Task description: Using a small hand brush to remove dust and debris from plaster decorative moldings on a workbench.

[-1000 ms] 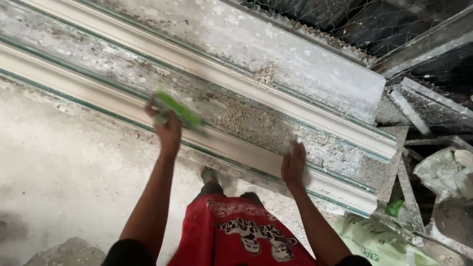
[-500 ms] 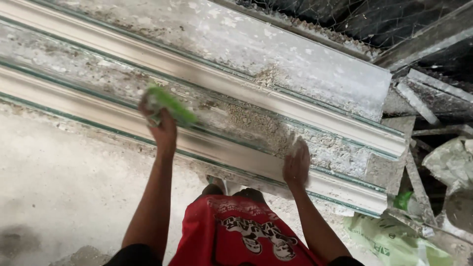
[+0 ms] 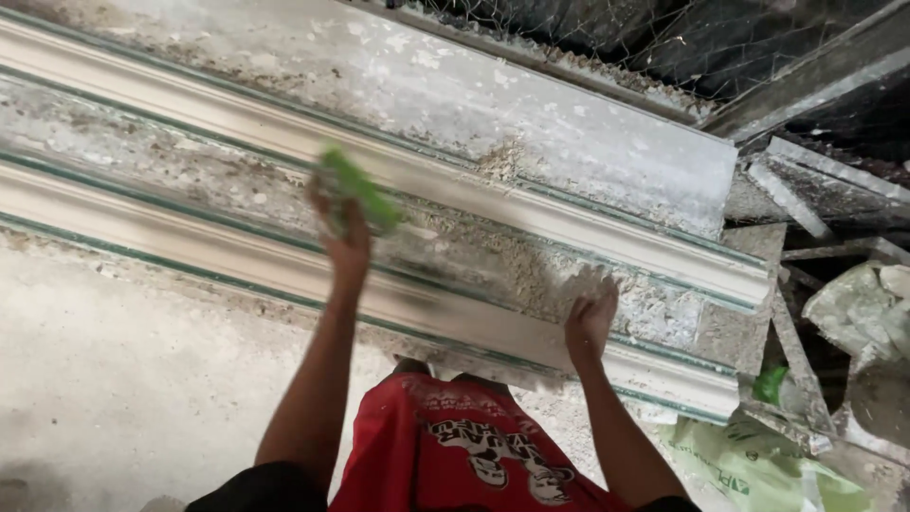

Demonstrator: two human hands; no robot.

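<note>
Over the last second the left hand [image 3: 343, 237] has slid its green pad [image 3: 360, 190] along the work, from the rough band just above the near white moulding [image 3: 284, 270] up toward the far white moulding [image 3: 588, 223], and it blurs with the motion — a sign that the wiping or rubbing stroke is in full swing, not finished. The fingers are curled tight round the pad, pinching it against the palm, so the pad sits in the hand itself, above the gritty grey strip [image 3: 493, 265] that runs between the two long profiles. The right hand [image 3: 590, 327] has stayed put — it lies with the fingers together, pressed flat on the near moulding well to the right of the pad, and holds nothing; it reads as a brace. Plaster crumbs lie thick in the strip by that hand. Below, red shorts [image 3: 445, 455] show, and the dusty floor [image 3: 123, 379] spreads to the left. At the right edge lie crumpled plastic bags [image 3: 758, 465] and, higher up, wire mesh [image 3: 607, 33].
</note>
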